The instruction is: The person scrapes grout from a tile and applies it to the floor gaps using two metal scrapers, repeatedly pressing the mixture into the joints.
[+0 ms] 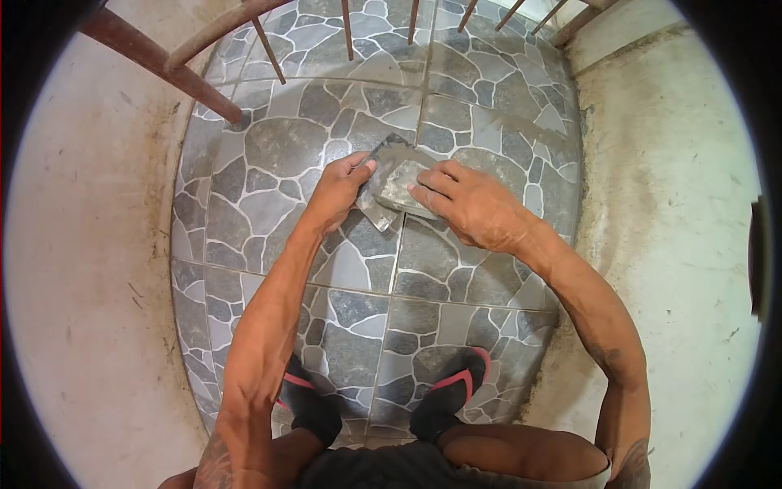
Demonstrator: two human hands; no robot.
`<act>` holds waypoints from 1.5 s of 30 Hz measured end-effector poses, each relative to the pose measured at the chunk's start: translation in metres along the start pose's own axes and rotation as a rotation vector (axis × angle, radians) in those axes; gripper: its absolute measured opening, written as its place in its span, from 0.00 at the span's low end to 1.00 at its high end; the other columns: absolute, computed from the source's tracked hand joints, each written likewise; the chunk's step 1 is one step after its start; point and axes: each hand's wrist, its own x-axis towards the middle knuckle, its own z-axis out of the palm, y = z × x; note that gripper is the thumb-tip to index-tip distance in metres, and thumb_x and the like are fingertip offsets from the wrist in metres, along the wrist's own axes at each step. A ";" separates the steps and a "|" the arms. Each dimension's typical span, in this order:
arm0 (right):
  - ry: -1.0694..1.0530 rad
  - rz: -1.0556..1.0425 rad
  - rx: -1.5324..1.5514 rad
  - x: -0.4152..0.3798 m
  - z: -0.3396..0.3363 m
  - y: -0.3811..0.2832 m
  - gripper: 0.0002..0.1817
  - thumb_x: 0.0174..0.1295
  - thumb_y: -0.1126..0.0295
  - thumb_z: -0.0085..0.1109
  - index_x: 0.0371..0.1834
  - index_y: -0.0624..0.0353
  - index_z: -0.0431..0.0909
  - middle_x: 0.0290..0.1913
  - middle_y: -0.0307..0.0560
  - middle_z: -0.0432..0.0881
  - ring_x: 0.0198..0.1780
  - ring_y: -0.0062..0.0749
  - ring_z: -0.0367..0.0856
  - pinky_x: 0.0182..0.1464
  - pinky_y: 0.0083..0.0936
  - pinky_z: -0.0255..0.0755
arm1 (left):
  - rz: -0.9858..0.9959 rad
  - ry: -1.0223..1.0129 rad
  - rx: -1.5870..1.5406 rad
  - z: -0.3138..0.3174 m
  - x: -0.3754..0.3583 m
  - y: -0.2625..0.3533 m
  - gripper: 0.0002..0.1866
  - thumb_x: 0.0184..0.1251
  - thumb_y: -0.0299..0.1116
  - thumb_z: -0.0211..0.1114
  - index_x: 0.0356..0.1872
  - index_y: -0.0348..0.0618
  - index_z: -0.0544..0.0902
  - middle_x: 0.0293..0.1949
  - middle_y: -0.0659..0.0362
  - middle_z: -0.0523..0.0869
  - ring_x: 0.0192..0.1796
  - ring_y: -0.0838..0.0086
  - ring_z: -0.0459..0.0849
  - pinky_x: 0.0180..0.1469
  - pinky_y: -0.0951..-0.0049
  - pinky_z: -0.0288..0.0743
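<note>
Near the middle of the head view, my left hand (338, 191) pinches the left edge of a thin, flat grey plate (376, 213), thumb on top. The plate looks smeared, with a dark patch along its far corner. My right hand (481, 208) grips a pale grey, rough-faced block (401, 186) from the right, fingers curled over its top. The block overlaps the plate and seems to touch it, though the exact contact is hidden. Both hands are in front of me, above the stone-patterned floor (350, 269).
A rusty metal bar frame (195, 85) with thin uprights crosses the far side. Stained pale walls rise on the left (90, 244) and right (668, 244). Below the hands are my feet in dark socks and flip-flops with pink straps (466, 379).
</note>
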 end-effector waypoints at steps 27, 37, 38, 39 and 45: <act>-0.094 0.431 -0.349 -0.009 0.024 0.143 0.10 0.54 0.75 0.58 0.39 0.66 0.79 0.44 0.58 0.80 0.50 0.52 0.79 0.45 0.44 0.79 | 0.063 0.093 -0.042 -0.044 0.024 -0.029 0.16 0.77 0.34 0.56 0.55 0.30 0.78 0.42 0.59 0.85 0.40 0.81 0.82 0.44 0.78 0.77; -0.152 0.430 -0.306 0.027 0.039 0.122 0.09 0.53 0.75 0.59 0.36 0.66 0.81 0.43 0.58 0.81 0.48 0.53 0.80 0.44 0.41 0.81 | 0.043 0.051 -0.097 -0.047 0.025 -0.032 0.16 0.78 0.34 0.56 0.58 0.32 0.77 0.46 0.59 0.85 0.44 0.80 0.83 0.48 0.77 0.79; -0.212 0.418 -0.220 0.031 0.024 0.122 0.08 0.53 0.75 0.59 0.36 0.66 0.82 0.43 0.58 0.81 0.48 0.53 0.80 0.44 0.41 0.81 | 0.046 0.069 -0.065 -0.048 0.025 -0.029 0.17 0.77 0.34 0.57 0.58 0.32 0.77 0.45 0.59 0.85 0.42 0.80 0.84 0.46 0.77 0.79; -0.134 0.427 -0.274 0.034 0.021 0.125 0.08 0.53 0.76 0.59 0.35 0.66 0.82 0.44 0.59 0.81 0.48 0.53 0.80 0.43 0.42 0.81 | 0.049 0.085 -0.036 -0.047 0.026 -0.027 0.17 0.77 0.34 0.57 0.58 0.31 0.76 0.44 0.59 0.86 0.41 0.80 0.84 0.45 0.78 0.79; -0.092 0.387 -0.434 0.040 0.076 0.136 0.07 0.52 0.77 0.58 0.33 0.66 0.82 0.45 0.61 0.81 0.48 0.54 0.81 0.44 0.43 0.81 | 0.031 0.088 -0.083 -0.046 0.023 -0.032 0.18 0.77 0.33 0.58 0.59 0.30 0.76 0.46 0.57 0.85 0.43 0.79 0.84 0.47 0.77 0.79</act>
